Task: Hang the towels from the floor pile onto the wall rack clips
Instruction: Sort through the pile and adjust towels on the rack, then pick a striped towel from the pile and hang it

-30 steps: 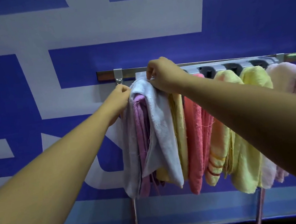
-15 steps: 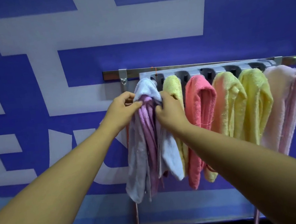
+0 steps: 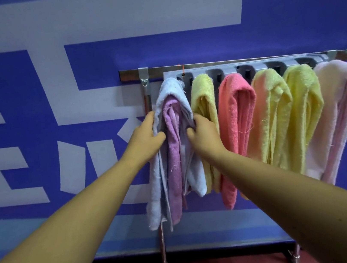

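White towel point(image 3: 170, 91) hangs on the leftmost clip of the rack point(image 3: 228, 69), purple towel point(image 3: 173, 144) bundled inside it. Left hand point(image 3: 146, 138) grips its left edge and right hand point(image 3: 202, 135) grips its right fold, fingers curled in. Crowding right, one per clip: yellow towel point(image 3: 203, 95) touching the right hand, coral towel point(image 3: 236, 108), peach towel point(image 3: 274, 102), lime towel point(image 3: 304, 93), pink towel point(image 3: 338, 93). Pole point(image 3: 146, 100) sits behind the white towel, with the blue wall point(image 3: 288, 31) behind.

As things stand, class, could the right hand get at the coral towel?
Probably yes: the right hand grips the lilac towel, and the coral towel hangs two clips right, its front uncovered.
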The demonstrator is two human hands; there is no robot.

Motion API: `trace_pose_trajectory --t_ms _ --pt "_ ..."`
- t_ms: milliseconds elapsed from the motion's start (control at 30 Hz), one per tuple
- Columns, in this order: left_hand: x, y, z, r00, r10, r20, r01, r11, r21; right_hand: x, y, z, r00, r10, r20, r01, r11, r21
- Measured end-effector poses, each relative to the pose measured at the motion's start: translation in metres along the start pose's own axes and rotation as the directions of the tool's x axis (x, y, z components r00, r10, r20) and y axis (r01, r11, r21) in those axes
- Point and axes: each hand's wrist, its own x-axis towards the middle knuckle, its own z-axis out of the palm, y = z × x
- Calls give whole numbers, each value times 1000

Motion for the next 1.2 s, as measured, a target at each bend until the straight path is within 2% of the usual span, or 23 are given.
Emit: trace_pose_trajectory --t_ms 267,433,567,667,800,1067,1200 --pt "-48 -35 28 980 -143 135 122 980 158 -65 18 4 984 -39 175 62 990 -128" --pt "-100 -68 46 934 -281 221 252 956 149 -124 46 4 939 137 315 -54 965 -258" --pt "-144 -84 67 885 -382 267 331 918 217 -173 73 2 901 280 332 -150 918 -367" --pt "-181 -87 88 851 -407 332 319 902 289 -217 99 2 849 402 342 -226 863 -452" --pt "-237 -97 122 796 -442 414 357 895 268 -279 138 6 778 515 361 -317 817 -481" --pt "-323 -139 193 685 -500 530 393 866 309 -358 223 27 650 621 438 -381 765 -519" --pt "-348 -171 231 607 -532 590 400 846 353 -386 264 46 550 671 498 -382 732 -564"
